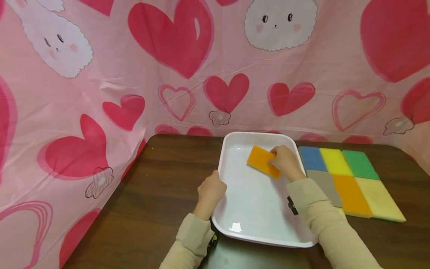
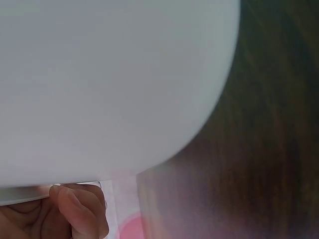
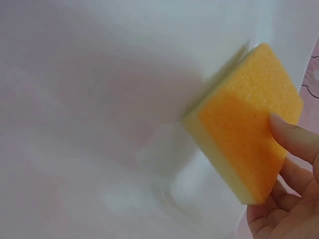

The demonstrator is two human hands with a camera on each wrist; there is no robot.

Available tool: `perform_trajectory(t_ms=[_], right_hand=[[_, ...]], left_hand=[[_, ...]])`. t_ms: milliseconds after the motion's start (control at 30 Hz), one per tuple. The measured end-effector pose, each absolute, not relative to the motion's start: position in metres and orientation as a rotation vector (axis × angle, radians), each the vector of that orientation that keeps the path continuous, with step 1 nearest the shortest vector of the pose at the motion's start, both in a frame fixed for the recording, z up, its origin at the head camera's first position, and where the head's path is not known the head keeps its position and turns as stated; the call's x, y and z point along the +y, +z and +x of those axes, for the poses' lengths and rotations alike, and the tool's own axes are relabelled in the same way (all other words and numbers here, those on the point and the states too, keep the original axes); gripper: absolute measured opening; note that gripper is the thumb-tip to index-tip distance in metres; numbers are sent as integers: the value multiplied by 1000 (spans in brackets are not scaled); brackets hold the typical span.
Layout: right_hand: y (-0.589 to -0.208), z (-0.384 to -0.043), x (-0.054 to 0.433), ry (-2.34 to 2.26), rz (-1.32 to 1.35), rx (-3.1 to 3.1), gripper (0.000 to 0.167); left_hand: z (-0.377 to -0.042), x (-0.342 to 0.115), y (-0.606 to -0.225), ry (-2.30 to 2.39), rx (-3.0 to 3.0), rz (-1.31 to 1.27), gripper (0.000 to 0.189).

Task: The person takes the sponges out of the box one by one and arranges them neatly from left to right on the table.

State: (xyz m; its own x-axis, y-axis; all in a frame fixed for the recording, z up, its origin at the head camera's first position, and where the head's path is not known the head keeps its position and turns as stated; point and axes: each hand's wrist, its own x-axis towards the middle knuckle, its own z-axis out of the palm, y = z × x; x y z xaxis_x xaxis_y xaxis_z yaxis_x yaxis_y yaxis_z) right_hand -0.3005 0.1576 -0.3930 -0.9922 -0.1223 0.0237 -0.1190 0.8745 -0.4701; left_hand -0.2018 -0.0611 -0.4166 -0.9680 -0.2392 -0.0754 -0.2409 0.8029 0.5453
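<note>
A sponge (image 1: 260, 160) with an orange face and a pale yellow underside is pinched in my right hand (image 1: 284, 161), thumb on the orange side and fingers beneath. It is tilted inside the far part of a white rectangular tray (image 1: 248, 209). In the right wrist view the sponge (image 3: 244, 124) shows one edge close to the tray's inner surface. My left hand (image 1: 211, 189) grips the tray's left rim with curled fingers. The left wrist view has the tray's outer side (image 2: 114, 89) filling most of the picture, with the left hand (image 2: 65, 211) at its rim.
Right of the tray, several flat sponges lie side by side: blue (image 1: 313, 158), yellow (image 1: 336, 161), green (image 1: 360, 164), grey (image 1: 324, 186), orange (image 1: 352, 195) and pale yellow (image 1: 380, 198). They rest on a dark wooden table (image 1: 151, 209). A pink heart-printed cloth (image 1: 195, 93) hangs behind.
</note>
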Motion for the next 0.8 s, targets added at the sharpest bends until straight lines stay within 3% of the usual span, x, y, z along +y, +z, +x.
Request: perform_trajectory(t_ms=[800], right_hand=[[-374, -289, 172, -781, -126, 2952, 46]], left_hand=[[-204, -57, -417, 900, 2976, -422, 29]])
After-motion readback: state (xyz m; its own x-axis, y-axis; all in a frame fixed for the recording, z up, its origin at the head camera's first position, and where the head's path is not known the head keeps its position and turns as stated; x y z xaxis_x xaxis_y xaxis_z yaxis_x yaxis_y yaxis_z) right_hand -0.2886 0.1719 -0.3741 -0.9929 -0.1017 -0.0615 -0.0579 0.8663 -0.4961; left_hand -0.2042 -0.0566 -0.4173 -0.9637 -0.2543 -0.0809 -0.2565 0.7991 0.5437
